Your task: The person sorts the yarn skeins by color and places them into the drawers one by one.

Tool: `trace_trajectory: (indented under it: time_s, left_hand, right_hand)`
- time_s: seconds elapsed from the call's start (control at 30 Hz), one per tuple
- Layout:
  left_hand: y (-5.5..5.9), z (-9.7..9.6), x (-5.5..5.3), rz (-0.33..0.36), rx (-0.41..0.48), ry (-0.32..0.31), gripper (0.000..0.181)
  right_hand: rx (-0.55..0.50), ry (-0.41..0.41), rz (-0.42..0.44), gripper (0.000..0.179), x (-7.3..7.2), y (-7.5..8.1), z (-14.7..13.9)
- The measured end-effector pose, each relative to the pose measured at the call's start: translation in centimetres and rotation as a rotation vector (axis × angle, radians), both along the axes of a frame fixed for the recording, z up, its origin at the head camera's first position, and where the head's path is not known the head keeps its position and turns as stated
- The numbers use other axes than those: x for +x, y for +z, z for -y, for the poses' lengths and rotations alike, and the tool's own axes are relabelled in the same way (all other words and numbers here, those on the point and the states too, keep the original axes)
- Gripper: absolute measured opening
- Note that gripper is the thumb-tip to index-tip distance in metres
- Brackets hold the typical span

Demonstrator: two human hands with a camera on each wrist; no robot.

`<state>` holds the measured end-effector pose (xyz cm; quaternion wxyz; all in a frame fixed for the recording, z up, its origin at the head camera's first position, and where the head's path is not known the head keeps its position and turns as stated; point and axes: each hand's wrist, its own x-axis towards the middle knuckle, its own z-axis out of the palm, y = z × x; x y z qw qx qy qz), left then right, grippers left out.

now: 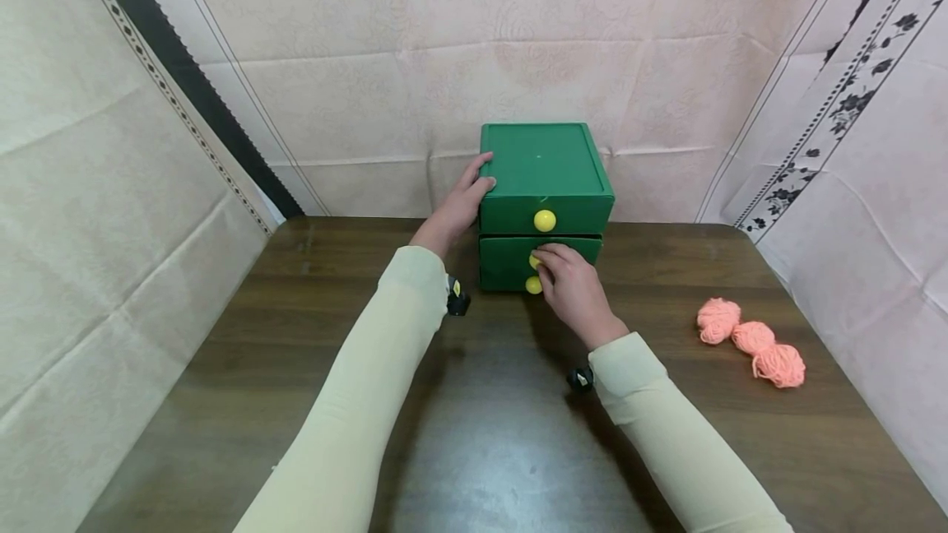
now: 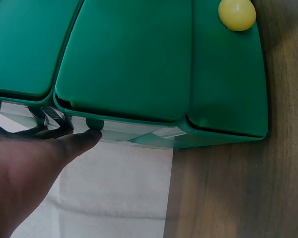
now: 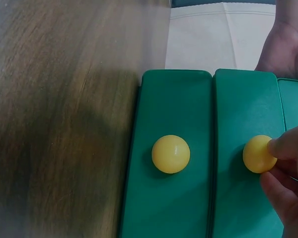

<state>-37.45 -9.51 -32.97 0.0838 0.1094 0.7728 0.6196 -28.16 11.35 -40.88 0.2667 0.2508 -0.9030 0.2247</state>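
Observation:
A small green drawer cabinet (image 1: 544,159) with round yellow knobs stands at the back of the table. My right hand (image 1: 573,290) pinches the middle drawer knob (image 3: 259,154) between thumb and fingertips. Just below it is the bottom drawer knob (image 3: 171,154), untouched, and the top drawer knob (image 1: 544,221) sits higher on the front. With fingers extended, my left hand (image 1: 461,202) rests against the cabinet's left side near its top edge. In the left wrist view its fingertips (image 2: 93,136) touch the side wall, where strips of clear tape show.
Several balls of peach yarn (image 1: 754,339) lie in a row on the right of the brown wooden table (image 1: 333,401). Pale cloth (image 1: 370,105) hangs right behind the cabinet, and more cloth flanks the table on both sides.

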Motion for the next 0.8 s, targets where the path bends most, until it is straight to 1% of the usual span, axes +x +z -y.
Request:
trace_trajectory:
  time_s: [0.13,0.37,0.8]
  left_hand:
    - [0.0,0.0,0.0,0.002,-0.002,0.002,0.051]
    - [-0.1,0.1,-0.1,0.009,-0.002,-0.004,0.051]
    - [0.1,-0.1,0.1,0.010,0.012,0.000,0.051]
  right_hand:
    - [-0.003,-0.005,0.003,0.024,-0.1,0.0,0.1]
    - [-0.012,-0.006,-0.018,0.022,-0.7,0.1,0.3]
    - [-0.044,-0.001,-0.023,0.020,-1.2,-0.1,0.3]
